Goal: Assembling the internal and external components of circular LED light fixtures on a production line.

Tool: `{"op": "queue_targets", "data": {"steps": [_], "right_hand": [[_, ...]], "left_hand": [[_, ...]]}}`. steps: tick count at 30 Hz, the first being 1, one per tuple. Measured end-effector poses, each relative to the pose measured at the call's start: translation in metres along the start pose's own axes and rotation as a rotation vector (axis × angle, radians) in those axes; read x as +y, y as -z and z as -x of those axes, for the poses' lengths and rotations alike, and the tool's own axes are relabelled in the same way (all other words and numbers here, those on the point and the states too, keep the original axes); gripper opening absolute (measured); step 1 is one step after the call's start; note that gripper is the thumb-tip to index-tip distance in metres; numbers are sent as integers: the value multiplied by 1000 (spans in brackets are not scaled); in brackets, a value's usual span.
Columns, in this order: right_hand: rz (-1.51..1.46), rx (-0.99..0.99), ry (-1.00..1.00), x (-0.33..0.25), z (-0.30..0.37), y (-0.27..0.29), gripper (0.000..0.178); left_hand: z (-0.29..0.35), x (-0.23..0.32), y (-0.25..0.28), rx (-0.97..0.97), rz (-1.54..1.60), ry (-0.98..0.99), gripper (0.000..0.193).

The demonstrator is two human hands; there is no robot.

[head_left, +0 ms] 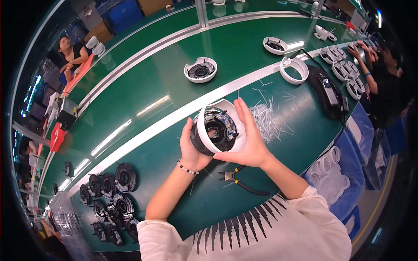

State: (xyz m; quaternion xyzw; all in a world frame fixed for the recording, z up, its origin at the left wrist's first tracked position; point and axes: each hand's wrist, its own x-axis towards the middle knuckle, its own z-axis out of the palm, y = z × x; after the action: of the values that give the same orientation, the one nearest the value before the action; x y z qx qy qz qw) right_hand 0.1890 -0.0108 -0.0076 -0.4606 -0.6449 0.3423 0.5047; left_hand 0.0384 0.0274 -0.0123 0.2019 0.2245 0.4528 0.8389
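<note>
Above the green bench I hold a white round plastic housing [240, 142] between both hands. A black disc-shaped module [221, 138] with a blue circuit board [227, 124] sits within the housing's ring, partly sticking out on the left. My left hand [194, 153], with a beaded bracelet at its wrist, cups the black module from the left and below. My right hand [252, 145] presses on the housing's right side, thumb at its lower edge. Below my hands lie diagonal cutters [239, 180] with black and yellow handles, jaws apart.
Loose white strips [266, 119] lie scattered right of my hands. Several black modules [125, 176] stand at the lower left. An empty white ring [294, 71] and a black case [326, 91] lie right. A filled housing [200, 70] sits on the green belt. Co-workers [385, 82] flank the line.
</note>
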Motion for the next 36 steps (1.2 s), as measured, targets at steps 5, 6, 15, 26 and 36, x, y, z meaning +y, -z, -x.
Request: {"op": "queue_targets", "data": {"steps": [5,6,15,26,36], "right_hand": [[166,13,24,-10,7,5,123],[233,27,41,-13,10,2,123],[206,-102,214,-12,-4,13,122],[456,-97,340,-8,-3,2,113],[550,-249,349,-12,-19,4,116]], "left_hand": [[1,-2,-9,-90,45,-9,53],[1,-3,-7,-118,-13,-7,56],[-6,5,11,-293,213,181,60],[1,1,2,-175,35,106,82],[0,5,21,-243,-7,18,69]]}}
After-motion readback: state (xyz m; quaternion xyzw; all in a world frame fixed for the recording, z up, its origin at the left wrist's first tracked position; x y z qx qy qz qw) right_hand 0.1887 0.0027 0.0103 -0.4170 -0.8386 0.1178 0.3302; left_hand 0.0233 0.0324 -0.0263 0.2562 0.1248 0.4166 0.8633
